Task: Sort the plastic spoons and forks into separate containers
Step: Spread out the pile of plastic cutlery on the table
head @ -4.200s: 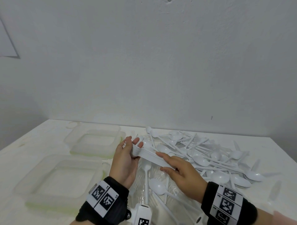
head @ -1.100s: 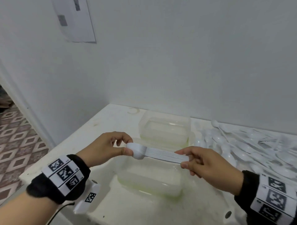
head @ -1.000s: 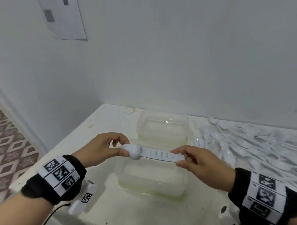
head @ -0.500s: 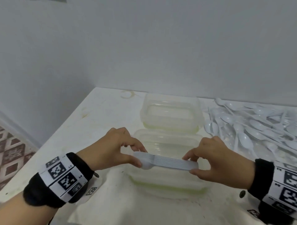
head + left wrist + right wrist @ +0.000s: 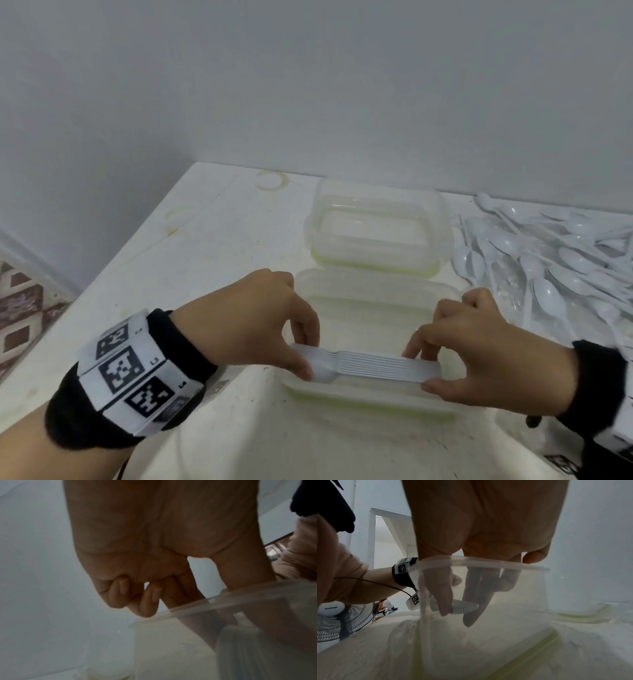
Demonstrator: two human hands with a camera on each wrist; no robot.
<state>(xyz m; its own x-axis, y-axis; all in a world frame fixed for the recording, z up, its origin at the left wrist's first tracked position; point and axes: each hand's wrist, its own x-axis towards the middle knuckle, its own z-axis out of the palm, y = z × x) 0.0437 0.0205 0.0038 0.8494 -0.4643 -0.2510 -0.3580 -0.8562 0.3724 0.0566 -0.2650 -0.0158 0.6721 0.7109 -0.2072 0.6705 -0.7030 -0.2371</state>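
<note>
Both hands pinch a nested stack (image 5: 383,364) of cutlery, left hand (image 5: 250,322) at the bowl end, right hand (image 5: 479,359) at the handles, low inside the near tub (image 5: 370,407). Next, probably, both let go together. Beyond: far tub (image 5: 376,205), loose pile (image 5: 548,260).

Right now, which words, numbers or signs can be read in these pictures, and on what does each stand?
Nothing reads clearly enough to quote.
Left wristband: black square code markers; the digits beside them are too small.
Fan hub: a brand word, too blurred.
White thing behind the fan: orange letters, blurred and partly hidden.
Tag under the left wrist: code marker only.
</note>
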